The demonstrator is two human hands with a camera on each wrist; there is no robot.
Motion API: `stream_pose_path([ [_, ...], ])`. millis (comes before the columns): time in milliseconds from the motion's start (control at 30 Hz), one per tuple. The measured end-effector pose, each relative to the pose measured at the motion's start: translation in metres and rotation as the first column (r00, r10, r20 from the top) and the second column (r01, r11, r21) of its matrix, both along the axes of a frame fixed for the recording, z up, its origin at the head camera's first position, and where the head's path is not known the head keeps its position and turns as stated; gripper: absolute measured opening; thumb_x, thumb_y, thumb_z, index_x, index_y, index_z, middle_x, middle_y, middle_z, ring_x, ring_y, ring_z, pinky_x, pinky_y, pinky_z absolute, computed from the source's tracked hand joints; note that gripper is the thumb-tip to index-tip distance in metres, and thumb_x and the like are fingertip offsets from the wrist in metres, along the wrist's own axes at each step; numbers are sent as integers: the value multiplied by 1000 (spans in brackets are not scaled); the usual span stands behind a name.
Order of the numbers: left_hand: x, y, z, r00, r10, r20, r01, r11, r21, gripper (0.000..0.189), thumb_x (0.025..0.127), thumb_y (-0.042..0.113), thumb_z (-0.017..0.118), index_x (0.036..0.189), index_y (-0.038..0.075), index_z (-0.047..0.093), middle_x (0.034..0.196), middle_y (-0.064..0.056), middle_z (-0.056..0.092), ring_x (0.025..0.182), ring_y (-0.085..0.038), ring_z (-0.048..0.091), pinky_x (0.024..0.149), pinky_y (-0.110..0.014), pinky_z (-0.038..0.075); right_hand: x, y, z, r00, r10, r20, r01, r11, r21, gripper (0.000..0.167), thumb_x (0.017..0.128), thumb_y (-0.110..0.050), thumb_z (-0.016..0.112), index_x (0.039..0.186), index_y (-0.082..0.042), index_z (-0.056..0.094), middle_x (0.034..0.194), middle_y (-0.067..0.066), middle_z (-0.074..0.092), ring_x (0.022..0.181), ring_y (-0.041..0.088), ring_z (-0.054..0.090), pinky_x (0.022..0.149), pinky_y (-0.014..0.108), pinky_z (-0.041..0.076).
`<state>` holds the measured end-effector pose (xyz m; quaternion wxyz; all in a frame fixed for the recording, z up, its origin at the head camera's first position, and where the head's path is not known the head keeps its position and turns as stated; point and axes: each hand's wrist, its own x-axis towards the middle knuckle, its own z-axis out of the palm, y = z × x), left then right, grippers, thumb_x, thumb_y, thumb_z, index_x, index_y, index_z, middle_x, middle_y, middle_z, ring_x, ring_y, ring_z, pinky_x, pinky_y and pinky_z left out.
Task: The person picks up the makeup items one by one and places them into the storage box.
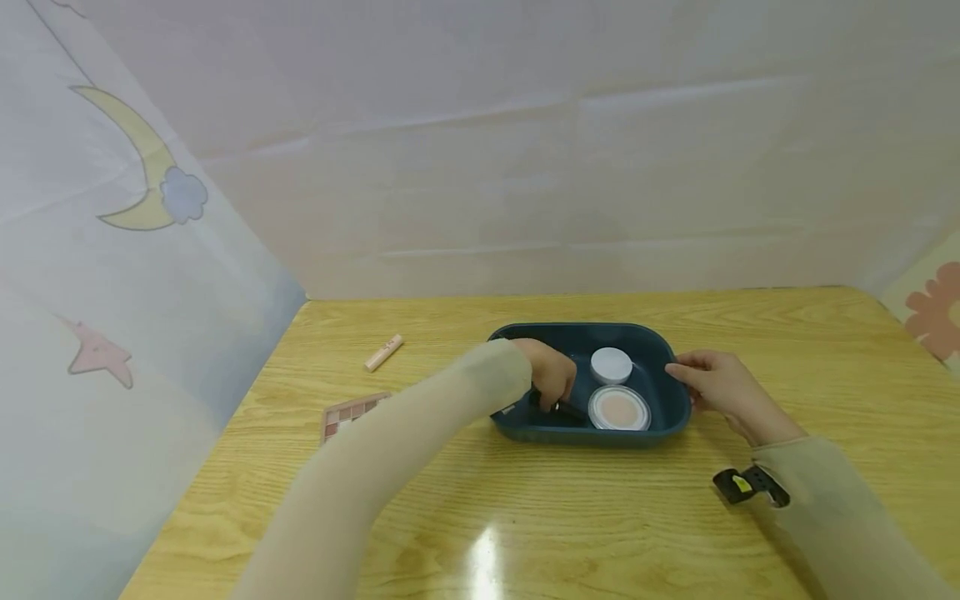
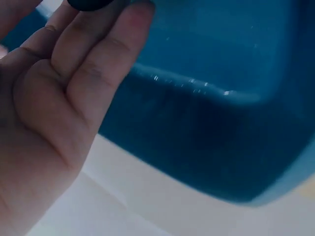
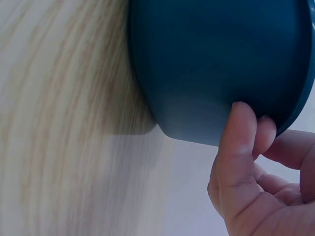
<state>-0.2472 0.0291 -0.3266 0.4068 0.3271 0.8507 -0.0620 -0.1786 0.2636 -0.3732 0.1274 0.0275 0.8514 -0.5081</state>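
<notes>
A dark blue basin (image 1: 585, 437) stands on the wooden table. My left hand (image 1: 551, 371) reaches into its left side, fingers curled round a slim black object (image 1: 572, 411) whose kind I cannot tell; its dark rounded end (image 2: 89, 4) shows at the top of the left wrist view. Inside the basin on the right lie a round white lidded jar (image 1: 611, 365) and a round compact (image 1: 619, 409) with a beige centre. My right hand (image 1: 716, 385) pinches the basin's right rim, thumb over the edge and fingers against the outer wall (image 3: 197, 93).
Left of the basin, a pink tube (image 1: 384, 353) lies on the table (image 1: 525, 517). Nearer me is an eyeshadow palette (image 1: 352, 414), partly covered by my left sleeve. A pale printed cloth (image 1: 480, 167) hangs behind the table and along its left side.
</notes>
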Motion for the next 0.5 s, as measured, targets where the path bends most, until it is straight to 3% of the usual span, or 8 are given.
stream_pose_path([
  [167, 0, 4, -5, 999, -38, -1, 38, 998, -42, 40, 88, 8, 70, 128, 15, 63, 129, 6, 57, 120, -12, 49, 99, -30, 43, -1, -2, 0, 1000, 3, 1, -3, 1000, -4, 50, 104, -20, 45, 132, 22, 39, 80, 3, 54, 66, 11, 52, 61, 26, 52],
  [500, 6, 10, -3, 999, -39, -21, 38, 998, -49, 32, 87, 13, 73, 118, 18, 68, 114, 10, 62, 107, -9, 52, 93, -29, 46, 1, 1, -2, 1000, 5, -15, -4, 1000, 28, 51, 105, -21, 45, 131, 22, 40, 87, 8, 56, 69, 14, 53, 60, 28, 53],
])
